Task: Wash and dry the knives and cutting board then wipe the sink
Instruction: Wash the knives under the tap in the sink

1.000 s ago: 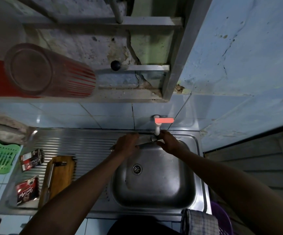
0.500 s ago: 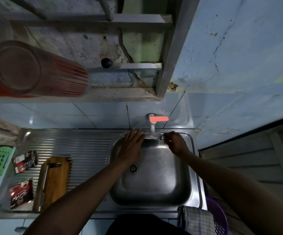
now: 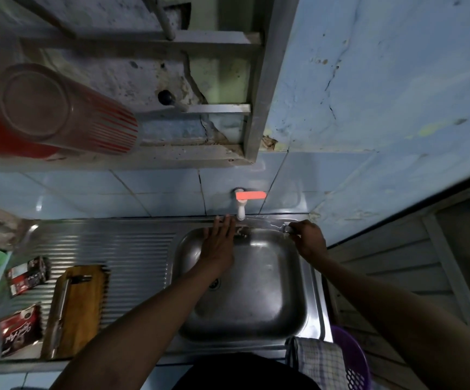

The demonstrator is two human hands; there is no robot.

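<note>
The right hand (image 3: 308,240) grips the handle of a steel kitchen knife (image 3: 267,225), its fingers curled around the handle, and the blade reaches from these fingers toward the white plastic tap with the orange lever (image 3: 241,205). The left hand (image 3: 218,243) is flat, its fingers straight and close together, and the fingertips lie at the blade just under the spout; whether they touch the edge itself I cannot tell. The stainless steel sink basin (image 3: 256,294) is below both hands. A second knife with a metal handle (image 3: 60,305) lies on the brown wooden cutting board (image 3: 83,308), far to the left of the left fingers, not washed yet I think. The danger is a cut: wet fingers may slide along the sharp edge. Also the wet handle may slip and the knife may fall into the basin.
</note>
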